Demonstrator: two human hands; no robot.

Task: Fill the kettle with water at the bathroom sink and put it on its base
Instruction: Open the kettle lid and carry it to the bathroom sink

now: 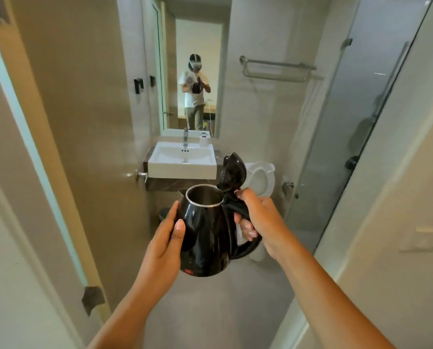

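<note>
I hold a black kettle (205,235) in mid-air at the bathroom doorway, its lid (233,172) flipped up and the steel inside showing. My right hand (258,215) grips the handle, thumb by the lid hinge. My left hand (167,238) presses flat against the kettle's left side. The white sink (182,159) with its chrome tap (185,137) stands ahead against the far wall, well beyond the kettle. No kettle base is in view.
An open door (67,147) lines the left side, a glass shower panel (348,134) the right. A white toilet (259,177) sits right of the sink, a small bin (164,214) below it. Above the sink a mirror (192,71) reflects a person. A towel rack (276,69) hangs high right.
</note>
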